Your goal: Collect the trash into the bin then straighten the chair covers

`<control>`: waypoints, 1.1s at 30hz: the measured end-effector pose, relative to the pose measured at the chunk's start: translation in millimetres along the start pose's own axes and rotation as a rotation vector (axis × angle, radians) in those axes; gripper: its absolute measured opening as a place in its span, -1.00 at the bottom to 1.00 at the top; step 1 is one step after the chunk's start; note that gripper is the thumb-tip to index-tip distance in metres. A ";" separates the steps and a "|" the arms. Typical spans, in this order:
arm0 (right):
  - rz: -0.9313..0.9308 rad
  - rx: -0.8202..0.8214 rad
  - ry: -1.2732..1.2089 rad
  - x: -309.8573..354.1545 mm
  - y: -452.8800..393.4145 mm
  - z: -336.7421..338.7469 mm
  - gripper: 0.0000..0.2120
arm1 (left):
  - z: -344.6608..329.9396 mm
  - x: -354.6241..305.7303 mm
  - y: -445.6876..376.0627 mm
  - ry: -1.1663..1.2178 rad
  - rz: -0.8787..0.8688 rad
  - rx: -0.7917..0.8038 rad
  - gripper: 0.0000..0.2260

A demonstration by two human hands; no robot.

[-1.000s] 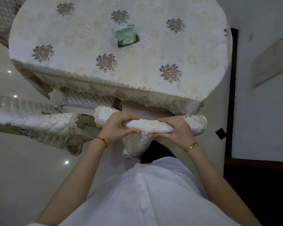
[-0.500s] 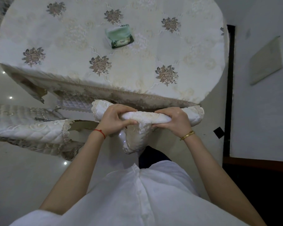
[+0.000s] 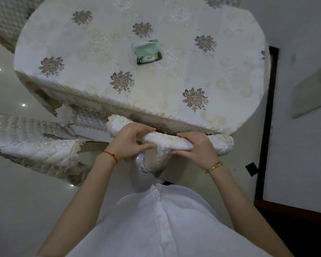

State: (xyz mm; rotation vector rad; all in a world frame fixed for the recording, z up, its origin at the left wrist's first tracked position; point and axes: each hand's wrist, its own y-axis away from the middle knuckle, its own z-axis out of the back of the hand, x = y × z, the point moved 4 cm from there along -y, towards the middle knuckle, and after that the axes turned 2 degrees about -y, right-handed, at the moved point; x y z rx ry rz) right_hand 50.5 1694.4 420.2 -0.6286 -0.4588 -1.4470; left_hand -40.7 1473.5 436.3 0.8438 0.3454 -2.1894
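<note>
A cream lace chair cover lies over the top of a chair back just in front of me, close to the table's near edge. My left hand grips the cover left of its middle, thumb under and fingers over. My right hand grips it right of the middle in the same way. A flap of the cover hangs down between my hands. The chair under the cover is mostly hidden.
The round table has a cream flowered cloth, and a green tissue pack lies on it. A second covered chair stands to my left. A white wall with a dark skirting strip is on the right. The floor is pale glossy tile.
The view has shifted and the table sits a little further right in frame. Both hands keep their grip on the cover, which has moved slightly toward the table edge.
</note>
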 end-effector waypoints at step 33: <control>-0.067 -0.294 0.189 78.7 71.7 7.5 -0.72 | 46.9 -17.5 123.9 -0.308 0.066 -0.397 -0.73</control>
